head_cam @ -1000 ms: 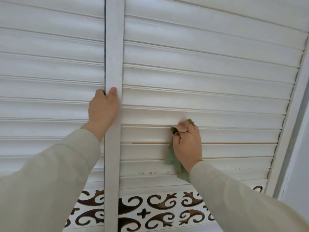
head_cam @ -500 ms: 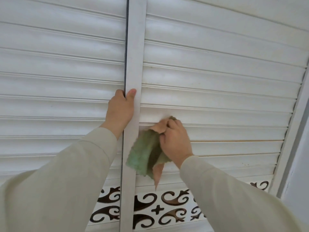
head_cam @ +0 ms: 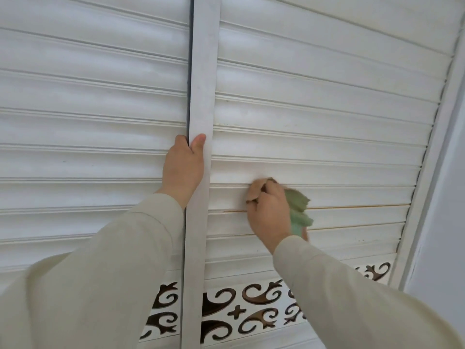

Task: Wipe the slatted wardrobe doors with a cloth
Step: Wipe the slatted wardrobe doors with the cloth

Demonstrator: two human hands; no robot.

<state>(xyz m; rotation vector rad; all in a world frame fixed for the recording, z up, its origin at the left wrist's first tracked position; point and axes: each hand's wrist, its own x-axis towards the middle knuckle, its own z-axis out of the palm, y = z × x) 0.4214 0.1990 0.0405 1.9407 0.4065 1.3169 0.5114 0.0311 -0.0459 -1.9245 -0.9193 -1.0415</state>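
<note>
Two white slatted wardrobe doors fill the view. The left door point(head_cam: 88, 122) takes the left half; the right door point(head_cam: 327, 109) runs from its upright edge stile point(head_cam: 203, 71) at the middle to the frame at the right edge. Along the bottom of both doors runs a white fretwork panel point(head_cam: 251, 311) with dark scroll cut-outs. A plain grey wall point(head_cam: 448, 210) shows past the right door's outer edge.

Two pale beige sleeves come up from the bottom corners. The left hand point(head_cam: 183, 167) grips the inner edge of the right door's stile about halfway up: its thumb lies flat on the stile's face and its fingers curl round into the dark gap between the doors.

The right hand point(head_cam: 269, 212) is closed round a bunched cloth point(head_cam: 298, 207) and holds it against the slats of the right door, a little right of the stile and lower than the left hand. A tan fold of the cloth sticks out above the knuckles and touches a slat's lip; its green part hangs out on the hand's right side. A thin brownish line runs along the slat edge level with this hand.
</note>
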